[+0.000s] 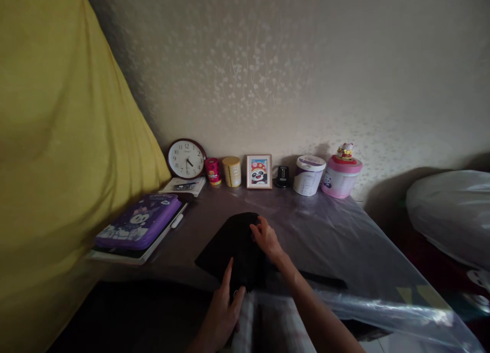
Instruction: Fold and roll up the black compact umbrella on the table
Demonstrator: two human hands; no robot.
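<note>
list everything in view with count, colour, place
curtain: 1, yellow, left
table: 1, grey, centre
wall: 1, pale, behind table
clock: 1, white, back left
booklet: 1, white, below clock
books: count unclear, black-white, left
case: 1, purple, on books
small object: 1, white, beside case
cans: 2, pink and yellow, beside clock
frame: 1, brown, back middle
gadget: 1, black, beside frame
tubs: 2, white-purple and pink-white, back right
figurine: 1, red-gold, on pink tub
bag: 1, whitish, far right
soft item: 1, black, table front
strip: 1, black, beside item
left hand: 1, bare, item's near edge
right hand: 1, bare, item's far edge
</note>
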